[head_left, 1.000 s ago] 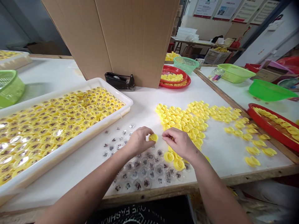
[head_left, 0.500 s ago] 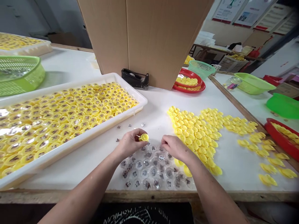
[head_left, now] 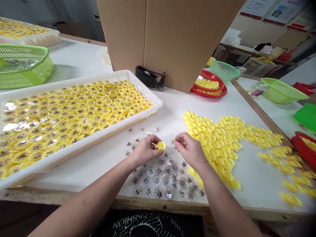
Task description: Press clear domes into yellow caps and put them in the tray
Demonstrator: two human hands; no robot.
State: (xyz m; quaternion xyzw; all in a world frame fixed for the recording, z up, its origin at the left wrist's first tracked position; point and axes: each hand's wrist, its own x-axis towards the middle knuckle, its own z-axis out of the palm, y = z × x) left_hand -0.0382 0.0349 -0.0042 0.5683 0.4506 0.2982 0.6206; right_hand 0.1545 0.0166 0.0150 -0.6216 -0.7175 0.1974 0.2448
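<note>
My left hand (head_left: 146,150) pinches a small round yellow plastic piece (head_left: 161,145) between thumb and fingers, its round face turned up. To its right, my right hand (head_left: 189,147) is closed at the fingertips on a small clear printed disc (head_left: 173,141), only partly visible. The two hands are apart, just above the white table. Below them lie several clear round discs (head_left: 166,180) with small dark printed figures. Beside my right wrist spreads a large patch of yellow plastic pieces (head_left: 209,138), partly covered by my forearm.
At left, a long white tray (head_left: 145,113) holds yellow pieces with printed discs. Behind stand a black tape dispenser (head_left: 150,78) and a tall cardboard box (head_left: 170,42). A green basket (head_left: 37,70) is far left; red plates (head_left: 222,90) sit at back right. A wooden strip (head_left: 251,102) edges the table.
My right hand has lifted from the clear discs with a small disc at its fingertips. My left hand still holds the yellow piece. The whole view has shifted slightly.
</note>
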